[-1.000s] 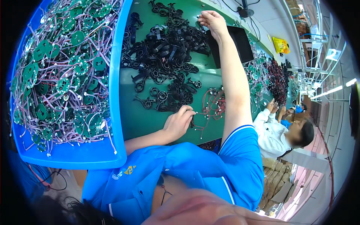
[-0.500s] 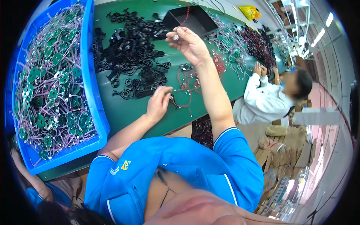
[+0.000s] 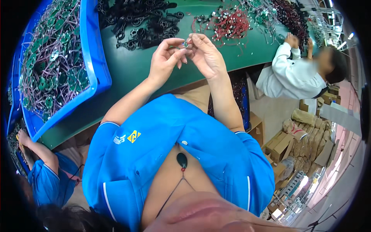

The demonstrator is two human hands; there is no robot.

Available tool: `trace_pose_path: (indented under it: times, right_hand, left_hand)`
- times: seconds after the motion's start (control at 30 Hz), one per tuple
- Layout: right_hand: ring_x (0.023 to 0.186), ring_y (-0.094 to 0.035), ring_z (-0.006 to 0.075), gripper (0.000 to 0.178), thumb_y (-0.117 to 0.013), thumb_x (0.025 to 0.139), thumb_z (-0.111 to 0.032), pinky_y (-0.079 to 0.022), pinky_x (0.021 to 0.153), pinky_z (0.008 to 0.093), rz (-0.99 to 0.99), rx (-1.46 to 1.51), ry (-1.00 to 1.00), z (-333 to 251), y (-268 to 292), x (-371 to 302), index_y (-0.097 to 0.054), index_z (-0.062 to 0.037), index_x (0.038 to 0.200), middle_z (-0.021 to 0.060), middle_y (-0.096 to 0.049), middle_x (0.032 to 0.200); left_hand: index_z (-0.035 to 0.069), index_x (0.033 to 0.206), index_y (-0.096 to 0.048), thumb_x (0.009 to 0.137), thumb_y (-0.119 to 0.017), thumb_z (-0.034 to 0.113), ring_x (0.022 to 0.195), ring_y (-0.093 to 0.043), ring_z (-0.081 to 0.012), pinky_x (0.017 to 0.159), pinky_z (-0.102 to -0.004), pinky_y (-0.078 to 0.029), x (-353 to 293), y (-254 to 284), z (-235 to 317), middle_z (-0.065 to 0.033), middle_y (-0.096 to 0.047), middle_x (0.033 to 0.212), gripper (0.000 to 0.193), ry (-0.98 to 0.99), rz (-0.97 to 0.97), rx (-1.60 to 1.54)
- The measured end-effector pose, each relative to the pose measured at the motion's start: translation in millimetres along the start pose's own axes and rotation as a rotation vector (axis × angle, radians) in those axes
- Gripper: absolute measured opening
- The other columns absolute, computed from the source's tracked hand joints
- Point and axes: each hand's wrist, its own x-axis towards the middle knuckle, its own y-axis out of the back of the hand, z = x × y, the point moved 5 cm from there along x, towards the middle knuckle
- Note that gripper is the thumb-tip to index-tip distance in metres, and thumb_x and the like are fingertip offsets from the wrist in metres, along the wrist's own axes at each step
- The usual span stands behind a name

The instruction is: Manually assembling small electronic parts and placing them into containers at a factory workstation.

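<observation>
My left hand (image 3: 165, 60) and my right hand (image 3: 208, 56) meet above the near part of the green table (image 3: 135, 69). Between their fingertips is a small round silvery part (image 3: 186, 45), too small to make out fully. The fingers of both hands are pinched around it. Just beyond my left hand lies a heap of black ring-ended plastic parts (image 3: 150, 33). Past my right hand is a pile of red wires (image 3: 232, 25) with small silvery ends.
A blue bin (image 3: 94, 50) full of green circuit boards with pinkish wires (image 3: 54, 58) stands at the left. More boards and dark wired parts lie at the far right, where a person in white (image 3: 295, 73) works. Another person in blue (image 3: 54, 174) is at lower left.
My right hand has come down and toward me from the black tray to join my left hand. My left hand has risen off the table parts. The view has tilted down.
</observation>
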Motion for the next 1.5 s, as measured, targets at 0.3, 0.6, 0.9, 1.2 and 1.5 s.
trace_pose_path:
  times: [0.3,0.6,0.9,1.2,1.5]
  right_hand:
    - [0.074,-0.056,0.0122,0.01,-0.064,0.09,-0.011,-0.045,0.066,0.0235,0.033,-0.019,0.002,19.9,7.0,-40.3,-0.062,-0.0043,0.097,0.008,-0.062,0.085]
    - [0.072,-0.054,0.0099,0.011,-0.062,0.091,-0.014,-0.042,0.066,0.0232,0.229,-1.018,0.447,2.8,8.6,-71.6,-0.06,-0.004,0.097,0.0048,-0.061,0.081]
    - [0.063,-0.047,0.0061,0.007,-0.058,0.094,-0.011,-0.037,0.056,0.0199,0.037,-1.236,0.831,10.3,4.3,-88.3,-0.058,-0.0044,0.093,0.001,-0.057,0.074]
    - [0.057,-0.04,0.0052,0.009,-0.053,0.097,-0.012,-0.031,0.051,0.0175,-0.138,-0.483,0.151,23.9,20.7,-79.0,-0.056,-0.0036,0.096,-0.0017,-0.049,0.069]
    - [0.056,-0.043,0.0054,0.008,-0.052,0.096,-0.013,-0.033,0.051,0.0176,-0.167,-0.471,0.016,35.0,36.7,-74.5,-0.056,-0.0057,0.095,-0.001,-0.051,0.064]
  left_hand:
    - [-0.001,0.113,-0.052,0.091,-0.056,0.002,0.07,-0.057,-0.0117,0.055,-0.0192,-0.044,-32.6,-7.2,3.2,-0.008,-0.057,0.094,0.022,-0.044,0.004,0.154]
    - [-0.001,0.106,-0.057,0.092,-0.055,0.001,0.067,-0.055,-0.0102,0.055,-0.0181,-0.042,-46.1,-18.8,23.6,-0.0067,-0.057,0.087,0.014,-0.336,0.04,0.57]
    - [0.0,0.102,-0.058,0.092,-0.056,0.005,0.066,-0.055,-0.0089,0.055,-0.018,-0.043,-49.2,-29.4,9.9,-0.0041,-0.058,0.08,0.011,-0.009,0.026,0.325]
    - [0.002,0.101,-0.058,0.093,-0.059,0.014,0.058,-0.045,-0.0046,0.047,-0.0169,-0.036,-36.3,-31.6,-4.8,-0.0033,-0.056,0.075,0.014,0.31,-0.132,-0.022]
    - [0.003,0.097,-0.052,0.097,-0.052,0.014,0.053,-0.042,-0.0079,0.044,-0.0181,-0.032,-33.9,-10.6,-20.7,-0.0022,-0.047,0.065,0.011,0.407,-0.106,-0.084]
